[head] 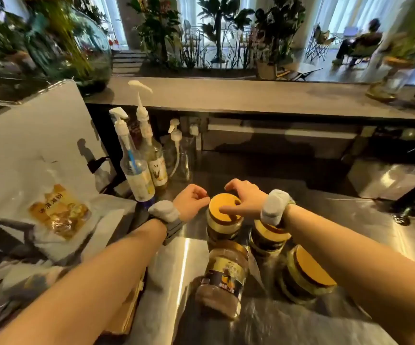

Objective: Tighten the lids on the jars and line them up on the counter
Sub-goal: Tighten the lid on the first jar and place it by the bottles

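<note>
- Steel, shiny and streaked with reflections, makes up the counter [365, 220] where four jars stand close together in front of the person.
- Farthest from the camera is the far jar [224, 220], upright, its flat yellow lid [222, 207] in place.
- On that lid rests the right hand [245, 199]: the thumb lies across the top, and the other fingers curl over the far rim. The hand is spread over the lid rather than closed in a fist; how firmly it presses cannot be told.
- At the jar's left side is the left hand [191, 201], fingers loosely curled, fingertips at or just beside the lid's edge. Whether it actually touches cannot be told, and it holds nothing.
- Both wrists wear grey bands.
- Just right of the far jar and nearer the camera, the second jar [267, 241] stands with a yellow lid, partly hidden by the right wrist.
- Nearest on the right, the third jar [306, 277] also carries a yellow lid.
- In the middle foreground, the brown-topped jar [222, 277] has a dark label; its top is brown, not yellow.
- Left of the jars stand pump bottles [139, 175].
- A yellow packet [58, 211] lies on the white surface at the far left.
</note>
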Available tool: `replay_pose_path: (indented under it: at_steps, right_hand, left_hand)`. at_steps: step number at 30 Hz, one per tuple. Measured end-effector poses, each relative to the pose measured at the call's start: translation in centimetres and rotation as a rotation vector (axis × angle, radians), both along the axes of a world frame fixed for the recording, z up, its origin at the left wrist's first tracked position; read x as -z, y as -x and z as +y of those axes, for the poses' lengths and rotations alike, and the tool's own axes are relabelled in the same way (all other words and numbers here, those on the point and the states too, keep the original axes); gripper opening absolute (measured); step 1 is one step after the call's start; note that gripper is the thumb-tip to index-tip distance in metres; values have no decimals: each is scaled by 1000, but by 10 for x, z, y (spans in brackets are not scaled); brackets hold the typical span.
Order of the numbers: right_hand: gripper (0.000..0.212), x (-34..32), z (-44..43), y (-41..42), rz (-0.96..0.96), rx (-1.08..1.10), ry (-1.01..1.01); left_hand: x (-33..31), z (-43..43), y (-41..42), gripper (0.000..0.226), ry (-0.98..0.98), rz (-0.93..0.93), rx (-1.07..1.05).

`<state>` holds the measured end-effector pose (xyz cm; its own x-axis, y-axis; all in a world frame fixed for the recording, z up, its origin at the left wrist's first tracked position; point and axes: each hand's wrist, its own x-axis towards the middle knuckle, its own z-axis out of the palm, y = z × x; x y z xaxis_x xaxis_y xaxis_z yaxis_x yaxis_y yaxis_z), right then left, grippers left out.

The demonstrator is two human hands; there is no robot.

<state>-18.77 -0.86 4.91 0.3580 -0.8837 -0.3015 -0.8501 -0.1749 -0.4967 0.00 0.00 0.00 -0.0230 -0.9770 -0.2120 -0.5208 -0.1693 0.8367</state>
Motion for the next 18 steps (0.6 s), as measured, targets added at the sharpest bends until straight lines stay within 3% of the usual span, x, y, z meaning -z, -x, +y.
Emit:
replay_pose_path:
  at_steps: [7, 18]
  right_hand:
    - [109, 37, -5, -22, 119, 93, 25]
    - [113, 57, -4, -37, 138, 141, 52]
  left_hand:
    - [38, 11, -3, 25, -56, -6, 28]
    - [75, 19, -11, 24, -94, -18, 77]
